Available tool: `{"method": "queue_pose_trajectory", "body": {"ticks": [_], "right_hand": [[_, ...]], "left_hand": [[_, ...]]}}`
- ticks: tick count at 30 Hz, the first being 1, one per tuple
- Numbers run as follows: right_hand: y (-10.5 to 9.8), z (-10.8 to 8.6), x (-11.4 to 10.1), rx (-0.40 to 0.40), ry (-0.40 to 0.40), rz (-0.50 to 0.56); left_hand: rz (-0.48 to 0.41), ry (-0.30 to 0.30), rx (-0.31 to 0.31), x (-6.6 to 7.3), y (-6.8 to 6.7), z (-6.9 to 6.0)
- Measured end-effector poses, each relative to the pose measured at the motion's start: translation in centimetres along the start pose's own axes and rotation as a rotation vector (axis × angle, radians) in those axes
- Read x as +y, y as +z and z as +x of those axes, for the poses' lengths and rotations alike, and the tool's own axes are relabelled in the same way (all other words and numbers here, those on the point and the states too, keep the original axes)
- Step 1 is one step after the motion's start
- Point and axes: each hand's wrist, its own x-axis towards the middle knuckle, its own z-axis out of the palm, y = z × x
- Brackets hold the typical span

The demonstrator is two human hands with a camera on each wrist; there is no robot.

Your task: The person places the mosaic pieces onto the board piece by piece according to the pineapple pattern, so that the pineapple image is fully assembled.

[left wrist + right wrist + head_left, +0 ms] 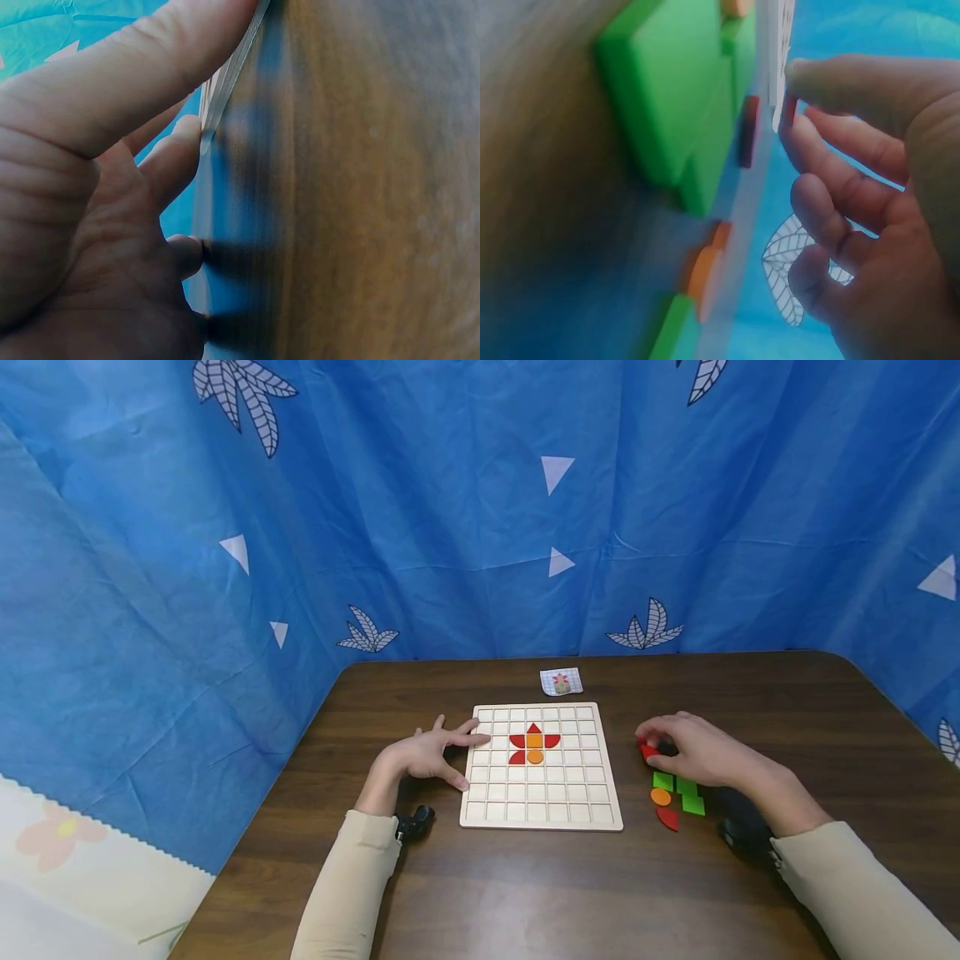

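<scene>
Here, the right hand [701, 750] pinches a red piece [648, 752] at three o'clock from the gridded board [538, 811], the spread left hand [426, 753] touching its nine-o'clock edge, in a seeming pickup that likely calls for carrying toward nine o'clock.

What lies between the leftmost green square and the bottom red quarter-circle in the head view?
The loose orange disc lies there; the head view shows it.
</scene>
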Motion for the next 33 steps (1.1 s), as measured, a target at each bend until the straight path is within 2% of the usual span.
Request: {"method": "queue_pose_trajectory", "body": {"ticks": [7, 14, 20, 25, 33], "right_hand": [[0.2, 0.7, -1.4, 0.007, -0.042, -0.018], [0.7, 2.5, -3.2, 0.009, -0.084, 0.011], [1.2, 4.3, -5.5, -0.023, -0.071, 0.034], [1.7, 5.6, -7.1, -0.062, -0.101, 0.049], [3.1, 7.0, -8.7, -0.085, -0.110, 0.058]], "left_hand": [[-0.003, -0.003, -0.005, 0.1, 0.0, -0.1], [-0.009, 0.000, -0.003, 0.2, -0.1, -0.2], [-0.025, -0.003, -0.005, 0.2, -0.1, -0.2], [-0.016, 0.013, -0.012, 0.0, 0.0, -0.1], [-0.022, 0.007, -0.014, 0.0, -0.1, -0.1]]}}
